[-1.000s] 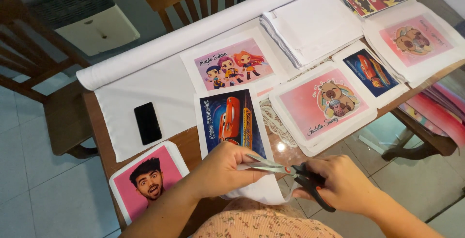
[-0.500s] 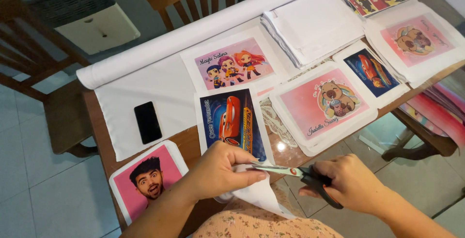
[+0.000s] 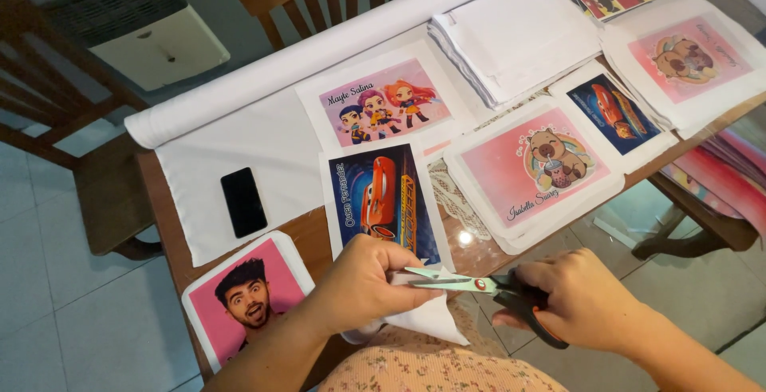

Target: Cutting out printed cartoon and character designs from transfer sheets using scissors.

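My left hand (image 3: 363, 280) pinches a piece of white fabric (image 3: 427, 320) just above my lap. My right hand (image 3: 578, 296) grips black-handled scissors (image 3: 479, 284), whose blades point left and bite into the top edge of that fabric beside my left fingers. Just beyond my hands lies a printed fabric panel with a red cartoon car on blue (image 3: 379, 200).
On the wooden table (image 3: 167, 224) lie a white fabric roll (image 3: 319, 49), a black phone (image 3: 242, 200), several printed panels and a stack of white sheets (image 3: 519, 33). A portrait panel on pink (image 3: 243, 292) sits at the near left corner. Wooden chairs (image 3: 48, 113) stand behind.
The scissors have shifted left along the fabric and my right hand has followed them. My left hand has kept its hold on the fabric.
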